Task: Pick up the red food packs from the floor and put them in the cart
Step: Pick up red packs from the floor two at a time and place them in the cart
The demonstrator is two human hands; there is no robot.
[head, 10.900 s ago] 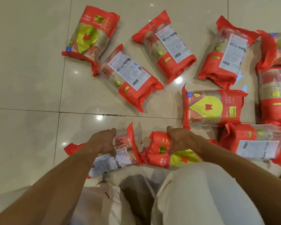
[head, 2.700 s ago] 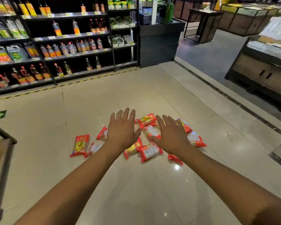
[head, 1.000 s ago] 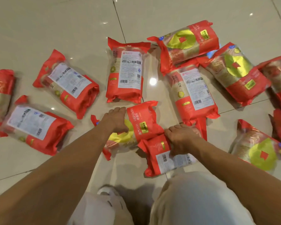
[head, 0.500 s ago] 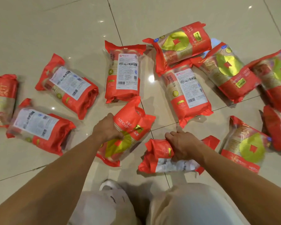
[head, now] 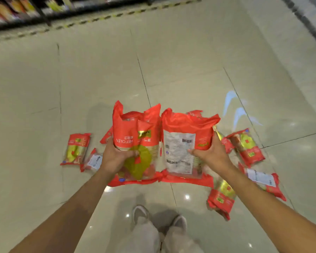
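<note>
Lifting both packs clear of the floor (head: pixel 190 70) is the change: half a second ago they were gripped low over the tiles, and now the view has risen. The left hand (head: pixel 117 157) curls its fingers round the yellow-marked pack (head: pixel 135 132), thumb across its front. The right hand (head: pixel 212 154) pinches the white-label pack (head: pixel 181 143) between thumb and wrapped fingers. Both sit mid-frame, side by side. This pair looks ready to carry, though the cart is out of view and other packs (head: pixel 76 148) remain down. Upside-down lettering reads roughly "HEFOLEN"; the barcode label's print is illegible.
</note>
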